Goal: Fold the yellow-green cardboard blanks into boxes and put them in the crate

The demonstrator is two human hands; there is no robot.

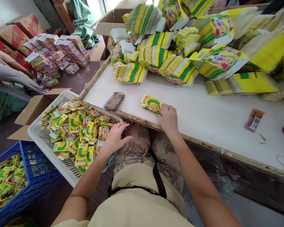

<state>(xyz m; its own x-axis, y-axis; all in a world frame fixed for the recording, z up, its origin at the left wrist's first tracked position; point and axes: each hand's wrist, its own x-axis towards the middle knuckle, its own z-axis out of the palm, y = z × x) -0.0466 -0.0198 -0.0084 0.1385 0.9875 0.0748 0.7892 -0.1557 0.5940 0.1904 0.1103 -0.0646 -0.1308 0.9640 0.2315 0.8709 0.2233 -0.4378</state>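
Yellow fruit-print carton (150,103) pinched in right hand (169,119), right of white crate (52,155); left hand (115,136) spread; seemingly handling step, next needing light grip.

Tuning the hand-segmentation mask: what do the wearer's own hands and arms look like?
Left hand and right hand: both bare, no gloves, rings, watch or cables visible. Forearms uncovered. A plain beige sleeve edge shows on the left arm, matching the beige top.
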